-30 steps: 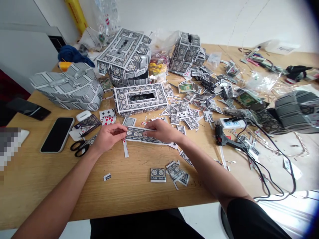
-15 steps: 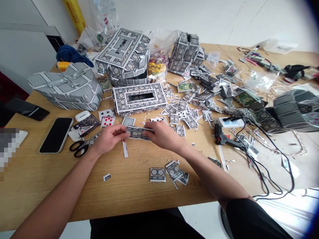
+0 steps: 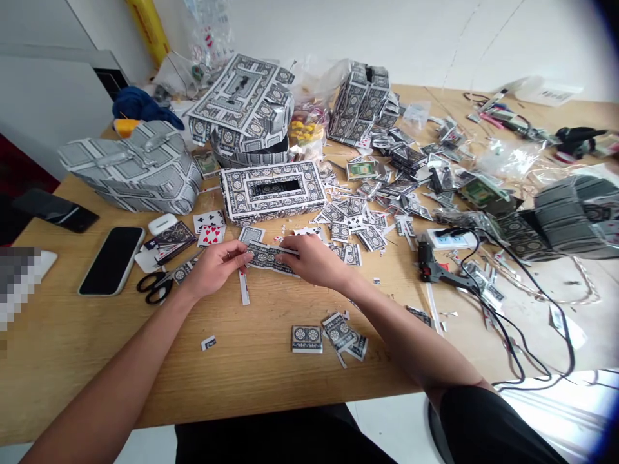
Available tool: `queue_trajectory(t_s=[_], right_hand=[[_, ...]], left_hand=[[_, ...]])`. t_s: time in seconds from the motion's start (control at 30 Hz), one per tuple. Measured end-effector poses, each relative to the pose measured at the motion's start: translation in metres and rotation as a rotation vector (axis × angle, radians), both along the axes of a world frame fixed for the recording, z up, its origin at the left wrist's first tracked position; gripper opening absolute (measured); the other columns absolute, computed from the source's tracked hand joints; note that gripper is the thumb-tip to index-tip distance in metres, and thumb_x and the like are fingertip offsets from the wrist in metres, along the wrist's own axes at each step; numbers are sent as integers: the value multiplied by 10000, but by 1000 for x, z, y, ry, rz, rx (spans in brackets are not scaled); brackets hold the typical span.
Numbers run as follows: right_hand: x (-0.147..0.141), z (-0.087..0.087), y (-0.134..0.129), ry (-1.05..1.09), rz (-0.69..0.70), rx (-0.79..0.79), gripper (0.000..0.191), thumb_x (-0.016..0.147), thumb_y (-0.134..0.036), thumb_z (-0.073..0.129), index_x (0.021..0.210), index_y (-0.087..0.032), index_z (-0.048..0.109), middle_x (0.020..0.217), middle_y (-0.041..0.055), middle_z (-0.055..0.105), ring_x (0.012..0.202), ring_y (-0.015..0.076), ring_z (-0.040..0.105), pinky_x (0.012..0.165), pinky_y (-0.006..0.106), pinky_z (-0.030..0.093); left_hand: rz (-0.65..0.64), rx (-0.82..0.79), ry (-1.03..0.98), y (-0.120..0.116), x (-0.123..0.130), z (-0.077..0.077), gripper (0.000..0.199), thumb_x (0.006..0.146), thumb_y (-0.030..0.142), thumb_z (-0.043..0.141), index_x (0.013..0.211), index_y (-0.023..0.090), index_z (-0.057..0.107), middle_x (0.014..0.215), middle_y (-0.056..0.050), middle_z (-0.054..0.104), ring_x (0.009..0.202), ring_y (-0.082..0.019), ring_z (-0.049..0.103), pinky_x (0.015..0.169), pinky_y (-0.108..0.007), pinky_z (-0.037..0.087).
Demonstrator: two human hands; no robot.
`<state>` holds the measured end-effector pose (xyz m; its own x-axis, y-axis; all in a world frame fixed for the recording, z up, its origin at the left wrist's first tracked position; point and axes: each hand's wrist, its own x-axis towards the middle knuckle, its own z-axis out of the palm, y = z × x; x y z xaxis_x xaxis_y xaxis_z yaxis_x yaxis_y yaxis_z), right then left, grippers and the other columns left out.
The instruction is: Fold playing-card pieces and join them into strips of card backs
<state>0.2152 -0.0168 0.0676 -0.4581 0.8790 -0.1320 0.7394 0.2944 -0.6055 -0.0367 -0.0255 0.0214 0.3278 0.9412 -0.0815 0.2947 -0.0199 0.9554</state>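
A narrow folded strip of patterned playing card (image 3: 264, 256) is stretched between my two hands. My left hand (image 3: 217, 267) pinches its left end, and my right hand (image 3: 316, 261) grips the right end between thumb and fingers. Just behind the strip lies a patterned card (image 3: 251, 234), with a thin white and red strip (image 3: 244, 288) below my left fingertips. Beyond them stands a card-covered box (image 3: 273, 190) with a rectangular slot. Nearer me rest a folded card piece (image 3: 306, 339) and several overlapping pieces (image 3: 339, 331).
Black-handled scissors (image 3: 155, 287) and a phone (image 3: 112, 261) lie at the left. Woven card baskets (image 3: 130, 167) stand behind. On the right are a glue gun (image 3: 442, 270), a power strip (image 3: 449, 239), black cables (image 3: 512, 322) and heaps of card pieces (image 3: 406, 161).
The strip's patterned face shows a little more, its right part tilted slightly lower. Both hands keep their grip, and the whole view has shifted slightly.
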Motion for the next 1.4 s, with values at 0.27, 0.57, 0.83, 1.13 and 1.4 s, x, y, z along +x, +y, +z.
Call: queue_trajectory(t_s=[0.27,0.57,0.83,1.13,1.4], right_hand=[[-1,0,-2,28,1,28,142,969,-211,679,833,-183,710,796,38,688,701,153,498,677,292,301],[-4,0,-5,32,7,3,129,996,-216,632,912,-187,726,851,53,724,751,176,553,694,295,318],[-5,2,-6,0,28,24,136,1027,-229,620,1023,-191,751,942,75,777,817,193,628,728,299,332],[-12,0,-9,-27,-18,48,138,1029,-232,628,1027,-164,748,974,101,777,809,189,633,714,298,332],[-12,-8,-9,50,-30,42,143,1019,-279,634,965,-196,737,905,66,763,800,193,628,732,293,356]], left_hand=[[41,20,3,0,-1,-1,417,848,606,793,809,198,714,705,2,675,646,-161,654,627,-257,531],[76,77,-37,1,1,0,380,821,572,816,778,201,750,830,-35,688,721,-173,648,669,-280,547],[195,-45,-114,-1,6,2,450,747,617,865,885,205,748,848,-34,737,767,-205,699,750,-326,600],[282,115,-78,1,4,-7,370,774,561,865,845,212,767,825,-21,742,768,-183,654,733,-288,557],[259,131,-48,3,0,-6,317,795,543,837,800,232,773,958,-50,764,876,-232,693,770,-338,611]])
